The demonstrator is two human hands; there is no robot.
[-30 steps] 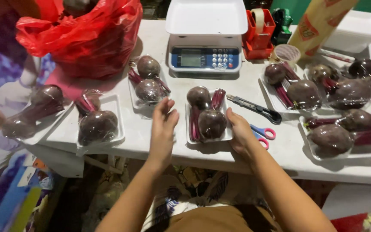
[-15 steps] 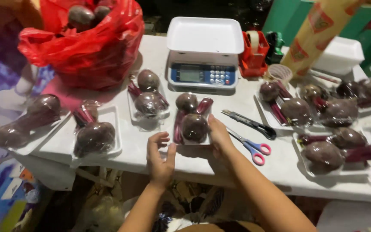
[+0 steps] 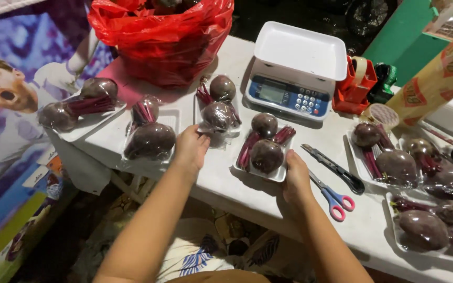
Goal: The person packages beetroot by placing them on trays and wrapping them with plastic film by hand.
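On the white table (image 3: 221,183), a wrapped tray of beetroots (image 3: 150,137) lies at the left. The left hand (image 3: 191,148) is beside it, fingers loosely curled, touching the plastic of another wrapped tray (image 3: 218,111). The right hand (image 3: 295,177) grasps the edge of the unwrapped beetroot tray (image 3: 265,149). Just to the right lie a utility knife (image 3: 334,169) and scissors (image 3: 334,198).

Glossy cling film (image 3: 218,118) wraps the beets; their trays (image 3: 279,173) look like matt white foam. The bag (image 3: 163,31) at eleven o'clock is shiny red plastic. The scale (image 3: 295,71) is smooth plastic.
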